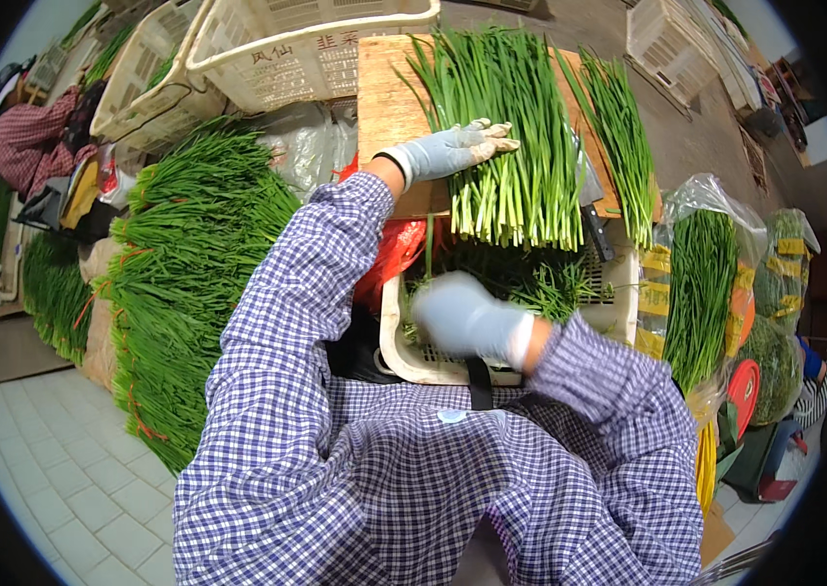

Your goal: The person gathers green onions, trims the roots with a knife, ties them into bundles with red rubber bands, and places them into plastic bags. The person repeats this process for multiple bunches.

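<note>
Before me a thick layer of garlic chives (512, 139) lies on a wooden board (390, 95), its pale cut ends hanging over the near edge. My left hand (461, 150), in a grey-blue glove, rests flat on the chives with its fingers spread. My right hand (468, 315), also gloved and blurred, is over a white plastic crate (398, 359) that holds loose green trimmings (552, 289); whether its fingers hold anything cannot be told. A knife with a black handle (596, 233) lies at the board's right, between the layer and a smaller bunch of chives (622, 139).
Tied chive bundles (186, 293) are piled at my left, beside a red mesh bag (395, 253). White crates (311, 66) stand beyond. Plastic-wrapped chives (703, 293) and a red round lid (743, 388) are at the right. Another person (36, 139) is at the far left.
</note>
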A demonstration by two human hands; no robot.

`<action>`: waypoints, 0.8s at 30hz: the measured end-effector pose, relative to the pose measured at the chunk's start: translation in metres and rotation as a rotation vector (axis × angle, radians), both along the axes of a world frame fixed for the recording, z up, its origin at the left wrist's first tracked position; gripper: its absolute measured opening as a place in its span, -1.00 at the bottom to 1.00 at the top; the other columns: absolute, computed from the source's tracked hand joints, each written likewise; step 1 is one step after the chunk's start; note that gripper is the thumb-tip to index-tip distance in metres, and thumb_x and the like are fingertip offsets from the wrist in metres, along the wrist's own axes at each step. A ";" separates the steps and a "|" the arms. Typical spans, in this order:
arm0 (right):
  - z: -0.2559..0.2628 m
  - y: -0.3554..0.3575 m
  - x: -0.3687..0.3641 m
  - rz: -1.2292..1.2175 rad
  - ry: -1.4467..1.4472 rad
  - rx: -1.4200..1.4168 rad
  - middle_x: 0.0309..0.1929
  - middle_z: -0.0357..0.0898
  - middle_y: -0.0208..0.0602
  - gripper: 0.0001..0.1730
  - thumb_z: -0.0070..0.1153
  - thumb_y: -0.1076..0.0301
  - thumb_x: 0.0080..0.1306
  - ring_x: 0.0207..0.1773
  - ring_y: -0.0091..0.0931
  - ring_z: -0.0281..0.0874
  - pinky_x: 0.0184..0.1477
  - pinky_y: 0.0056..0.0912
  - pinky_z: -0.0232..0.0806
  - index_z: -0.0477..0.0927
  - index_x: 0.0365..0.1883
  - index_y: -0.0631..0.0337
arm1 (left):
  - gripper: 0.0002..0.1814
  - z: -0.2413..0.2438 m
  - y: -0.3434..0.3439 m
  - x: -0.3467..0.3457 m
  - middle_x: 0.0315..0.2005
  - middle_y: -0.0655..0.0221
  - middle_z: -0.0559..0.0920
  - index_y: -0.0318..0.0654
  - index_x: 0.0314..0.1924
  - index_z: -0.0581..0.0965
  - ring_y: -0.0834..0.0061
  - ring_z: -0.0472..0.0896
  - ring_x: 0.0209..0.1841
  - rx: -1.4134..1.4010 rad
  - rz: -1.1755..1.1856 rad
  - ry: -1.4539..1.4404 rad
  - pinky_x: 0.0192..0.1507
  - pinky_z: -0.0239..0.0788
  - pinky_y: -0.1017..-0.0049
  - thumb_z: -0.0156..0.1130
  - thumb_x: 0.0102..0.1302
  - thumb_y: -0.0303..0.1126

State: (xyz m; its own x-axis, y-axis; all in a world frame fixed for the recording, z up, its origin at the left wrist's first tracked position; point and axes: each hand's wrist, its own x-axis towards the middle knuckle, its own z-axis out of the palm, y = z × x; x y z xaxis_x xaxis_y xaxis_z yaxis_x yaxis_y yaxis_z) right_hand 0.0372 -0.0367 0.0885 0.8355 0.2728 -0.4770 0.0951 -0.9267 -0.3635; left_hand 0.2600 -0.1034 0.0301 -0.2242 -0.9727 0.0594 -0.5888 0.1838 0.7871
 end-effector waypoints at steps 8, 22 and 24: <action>0.020 -0.091 -0.107 -1.073 -0.655 0.285 -0.27 0.67 -0.17 -0.69 0.14 0.17 0.47 -0.21 -0.37 0.62 -0.13 -0.31 0.46 0.70 -0.14 0.28 | -0.32 0.016 0.047 -0.001 0.57 0.16 0.15 -0.22 0.53 0.24 0.29 -0.02 0.63 -0.285 0.663 0.534 0.60 -0.19 0.37 0.09 0.55 -0.07; -0.074 -0.144 -0.007 -1.199 -0.588 0.329 0.29 0.46 0.33 -0.37 -0.11 0.17 0.53 0.34 0.04 0.44 0.35 -0.10 0.30 0.29 0.44 0.41 | 0.15 -0.030 0.020 -0.120 0.54 -0.36 -0.16 -0.45 0.58 -0.19 -0.19 -0.24 0.62 -0.058 0.919 0.096 0.60 -0.44 0.13 0.20 0.34 0.13; -0.061 -0.150 -0.012 -1.201 -0.589 0.337 0.26 0.50 0.30 -0.39 -0.10 0.16 0.54 0.31 0.00 0.49 0.32 -0.13 0.34 0.33 0.44 0.36 | 0.11 -0.022 0.034 -0.107 0.57 -0.25 -0.14 -0.40 0.59 -0.18 -0.04 -0.23 0.64 -0.068 0.870 0.261 0.61 -0.37 0.27 0.20 0.39 0.10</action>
State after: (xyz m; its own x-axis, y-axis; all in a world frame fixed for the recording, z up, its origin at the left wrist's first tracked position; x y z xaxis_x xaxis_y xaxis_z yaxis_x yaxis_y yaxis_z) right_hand 0.0254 -0.1862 0.0273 0.6918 -0.7215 -0.0298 -0.4764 -0.4250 -0.7697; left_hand 0.1526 -0.0697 0.0085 0.6161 -0.7847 0.0684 -0.3462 -0.1917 0.9184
